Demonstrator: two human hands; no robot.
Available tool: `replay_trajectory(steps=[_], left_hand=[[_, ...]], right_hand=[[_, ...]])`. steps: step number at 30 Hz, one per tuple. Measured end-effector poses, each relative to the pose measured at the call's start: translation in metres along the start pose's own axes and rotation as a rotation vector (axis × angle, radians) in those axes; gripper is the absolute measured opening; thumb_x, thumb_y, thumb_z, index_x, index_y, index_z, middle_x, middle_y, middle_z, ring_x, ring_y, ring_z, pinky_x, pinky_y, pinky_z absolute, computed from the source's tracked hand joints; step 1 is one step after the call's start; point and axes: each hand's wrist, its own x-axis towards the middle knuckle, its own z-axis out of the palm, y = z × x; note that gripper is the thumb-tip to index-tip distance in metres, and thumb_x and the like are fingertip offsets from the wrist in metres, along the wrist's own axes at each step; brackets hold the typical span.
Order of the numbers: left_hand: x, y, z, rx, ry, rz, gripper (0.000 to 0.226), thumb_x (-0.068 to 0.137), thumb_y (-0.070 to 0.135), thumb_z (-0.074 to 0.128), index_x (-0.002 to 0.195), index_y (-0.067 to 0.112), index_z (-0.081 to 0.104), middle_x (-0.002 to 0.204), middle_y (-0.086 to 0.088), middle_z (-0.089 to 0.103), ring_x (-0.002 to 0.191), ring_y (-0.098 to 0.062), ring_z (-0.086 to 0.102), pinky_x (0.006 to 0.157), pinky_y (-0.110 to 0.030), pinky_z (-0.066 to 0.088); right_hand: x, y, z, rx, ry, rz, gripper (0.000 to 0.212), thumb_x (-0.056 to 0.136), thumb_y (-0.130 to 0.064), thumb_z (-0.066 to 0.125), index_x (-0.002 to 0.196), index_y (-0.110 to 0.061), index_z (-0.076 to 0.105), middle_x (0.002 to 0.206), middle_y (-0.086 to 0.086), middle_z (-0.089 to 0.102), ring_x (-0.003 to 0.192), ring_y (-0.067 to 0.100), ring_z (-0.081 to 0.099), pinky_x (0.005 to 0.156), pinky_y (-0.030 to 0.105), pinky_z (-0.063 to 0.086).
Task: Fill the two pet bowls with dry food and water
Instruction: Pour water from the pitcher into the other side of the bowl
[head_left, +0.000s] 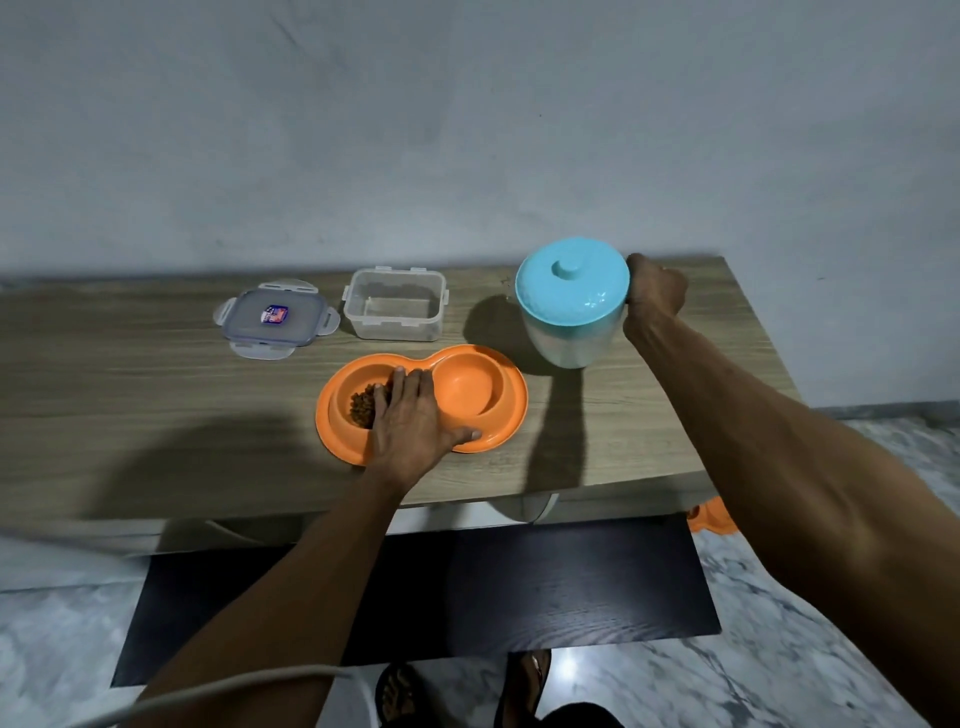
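Fingers (410, 382) of the person's L hand (415, 423) lie straight and close together across the orange twin pet bowl (511, 415). The palm is down over the ridge between its two wells and the thumb is stretched out along the front rim. Dry food (362, 408) sits in the L well, partly under the fingertips; the R well (467, 387) shows only bare orange plastic. R hand (655, 296) is curled into a fist against the far side of a pale jug (566, 345) w/ turquoise knobbed lid (571, 283), clamped on it, though the exact grip point is hidden behind the fist. Cannot tell whether the jug stands on the table (156, 389) or is raised just off it; it is just behind and to the R of the bowl. A clear plastic box (395, 306), lid off, stands behind the bowl, its snap lid (275, 317) flat just to the L, apart. Below the table: dark panel (467, 587), marble-pattern floor (805, 675), sandalled feet (400, 696), pale cable (234, 686).
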Motion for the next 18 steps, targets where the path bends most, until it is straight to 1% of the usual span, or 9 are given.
replay_trajectory(steps=[4,7,8,10,12,15,18], left_hand=[[0.0,0.001,-0.002,-0.016,-0.016,-0.003,0.11,0.071,0.073,0.063,0.15,0.006,0.027,0.157,-0.013,0.032,0.151,-0.033,0.013,0.118,-0.055,0.01],[0.001,0.001,-0.002,-0.021,-0.02,-0.008,0.111,0.07,0.073,0.065,0.15,0.006,0.027,0.156,-0.014,0.032,0.15,-0.033,0.014,0.118,-0.056,0.01],[0.001,0.001,-0.002,-0.022,-0.022,-0.007,0.111,0.07,0.073,0.065,0.15,0.005,0.027,0.156,-0.014,0.032,0.15,-0.033,0.014,0.118,-0.056,0.011],[0.002,0.001,-0.003,-0.021,-0.025,-0.004,0.111,0.07,0.072,0.066,0.15,0.006,0.027,0.156,-0.013,0.032,0.15,-0.034,0.014,0.118,-0.056,0.011],[0.001,0.001,-0.004,-0.022,-0.025,-0.004,0.111,0.07,0.072,0.066,0.15,0.006,0.027,0.156,-0.013,0.032,0.15,-0.034,0.015,0.118,-0.056,0.01],[0.002,0.002,-0.005,-0.019,-0.036,-0.006,0.112,0.07,0.072,0.067,0.151,0.006,0.026,0.157,-0.013,0.031,0.15,-0.034,0.014,0.119,-0.057,0.01],[0.003,0.002,-0.007,-0.013,-0.051,-0.001,0.113,0.069,0.072,0.067,0.151,0.006,0.025,0.157,-0.013,0.031,0.15,-0.034,0.014,0.119,-0.057,0.01]], right_hand=[[-0.015,-0.008,-0.004,-0.046,-0.015,-0.082,0.014,0.067,-0.013,0.063,0.058,-0.009,0.053,0.06,0.003,0.054,0.057,0.016,0.049,0.054,0.029,0.041],[-0.027,-0.011,-0.005,-0.075,-0.002,-0.134,0.03,0.072,-0.01,0.064,0.05,-0.013,0.043,0.05,-0.003,0.043,0.05,0.013,0.039,0.055,0.031,0.035],[-0.03,-0.012,-0.004,-0.096,0.0,-0.149,0.032,0.073,-0.009,0.064,0.05,-0.013,0.042,0.049,-0.004,0.041,0.049,0.012,0.037,0.056,0.031,0.035],[-0.036,-0.012,-0.003,-0.13,-0.002,-0.178,0.03,0.072,-0.011,0.064,0.049,-0.013,0.044,0.05,-0.003,0.044,0.051,0.014,0.04,0.058,0.031,0.037],[-0.041,-0.01,-0.003,-0.144,-0.004,-0.201,0.025,0.07,-0.014,0.064,0.051,-0.012,0.048,0.056,0.0,0.049,0.057,0.016,0.047,0.06,0.031,0.04],[-0.047,-0.007,-0.002,-0.167,-0.013,-0.228,0.022,0.071,-0.015,0.065,0.054,-0.013,0.052,0.061,0.0,0.055,0.063,0.017,0.052,0.062,0.03,0.044],[-0.05,-0.005,-0.001,-0.207,-0.018,-0.254,0.023,0.074,-0.016,0.064,0.054,-0.013,0.052,0.058,-0.002,0.054,0.062,0.016,0.051,0.063,0.03,0.043]])
